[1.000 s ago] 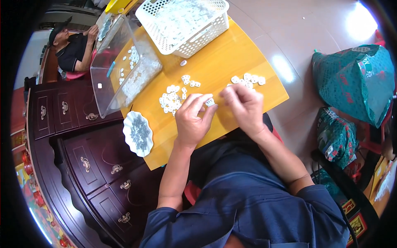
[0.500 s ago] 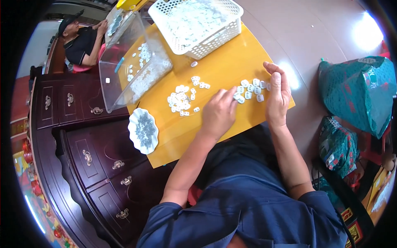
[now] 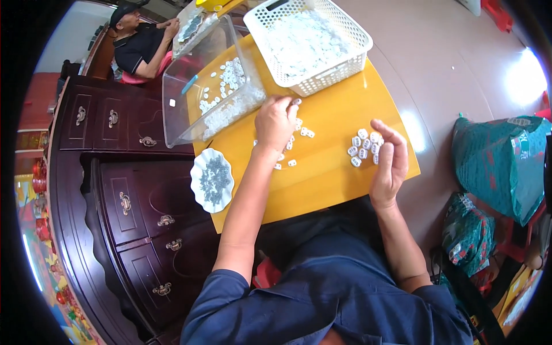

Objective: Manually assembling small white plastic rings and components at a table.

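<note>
My left hand (image 3: pixel 275 122) is over the small pile of white plastic pieces (image 3: pixel 303 131) and hides most of it. Its thumb and fingers close at a single small oval white piece (image 3: pixel 296 102) with a dark mark. My right hand (image 3: pixel 390 167) rests on edge near the table's right side, fingers apart and slightly curved, holding nothing. It borders a group of several white oval pieces (image 3: pixel 363 153) with dark slots or marks.
The yellow table (image 3: pixel 322 178) carries a white perforated basket (image 3: pixel 328 80) full of white pieces, a clear plastic bin (image 3: pixel 172 123) and a scalloped white dish (image 3: pixel 198 192) of small grey metal parts. A dark wooden cabinet (image 3: pixel 109 167) stands left; teal bags (image 3: pixel 494 161) sit right. Another person (image 3: pixel 141 46) works far left.
My left hand has left the group at the right and moved left and away from me to the lone piece. The right hand stays beside the group. The whole view has shifted slightly.
</note>
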Demonstrator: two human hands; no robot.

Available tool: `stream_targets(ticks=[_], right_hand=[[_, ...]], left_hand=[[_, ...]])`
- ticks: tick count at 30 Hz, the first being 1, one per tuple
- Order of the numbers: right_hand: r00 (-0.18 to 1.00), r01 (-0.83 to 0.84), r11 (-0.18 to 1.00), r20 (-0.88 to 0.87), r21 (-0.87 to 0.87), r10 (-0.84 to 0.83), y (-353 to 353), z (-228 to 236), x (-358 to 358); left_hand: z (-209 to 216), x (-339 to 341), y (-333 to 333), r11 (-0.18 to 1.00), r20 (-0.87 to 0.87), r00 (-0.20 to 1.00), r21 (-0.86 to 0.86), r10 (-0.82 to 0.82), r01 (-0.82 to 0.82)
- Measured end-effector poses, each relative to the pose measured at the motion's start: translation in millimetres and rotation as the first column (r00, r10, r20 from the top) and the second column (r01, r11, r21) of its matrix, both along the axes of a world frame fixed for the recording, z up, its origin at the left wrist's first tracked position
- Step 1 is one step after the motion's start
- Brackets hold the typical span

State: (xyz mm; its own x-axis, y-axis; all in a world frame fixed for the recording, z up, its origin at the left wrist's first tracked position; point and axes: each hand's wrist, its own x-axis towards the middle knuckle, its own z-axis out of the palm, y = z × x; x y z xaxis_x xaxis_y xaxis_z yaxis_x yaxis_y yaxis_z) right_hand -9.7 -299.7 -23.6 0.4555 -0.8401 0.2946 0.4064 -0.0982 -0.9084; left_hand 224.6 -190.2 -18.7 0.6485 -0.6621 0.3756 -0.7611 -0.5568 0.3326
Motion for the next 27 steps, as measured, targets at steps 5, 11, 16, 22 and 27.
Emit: stream_targets(ticks=[5, 11, 16, 22, 27], right_hand=[[0.995, -0.070, 0.988, -0.082, -0.136, 0.060, 9.1, -1.1, 0.9], [0.978, -0.157, 0.987, -0.140, -0.023, 0.152, 17.4, 1.3, -9.4], [0.980, -0.163, 0.987, -0.116, 0.006, 0.162, 20.3, 1.8, -6.9], [0.970, -0.204, 0.979, -0.135, 0.012, 0.203, 19.3, 0.2, -6.5], [0.974, -0.198, 0.980, -0.107, 0.031, 0.200, 21.3, -0.6, -5.8]], left_hand=[[-4.5, 9.5, -4.0, 0.999, -0.063, 0.998, -0.018, -0.031, 0.030], [13.2, -8.5, 0.9, 0.999, -0.035, 0.998, 0.027, -0.043, 0.044], [17.9, -47.3, -1.4, 0.969, 0.029, 0.971, -0.064, -0.236, 0.237], [4.3, -86.9, 2.6, 0.956, 0.075, 0.953, 0.038, -0.294, 0.292], [1.4, -88.4, 5.3, 0.967, 0.058, 0.965, 0.004, -0.254, 0.254]])
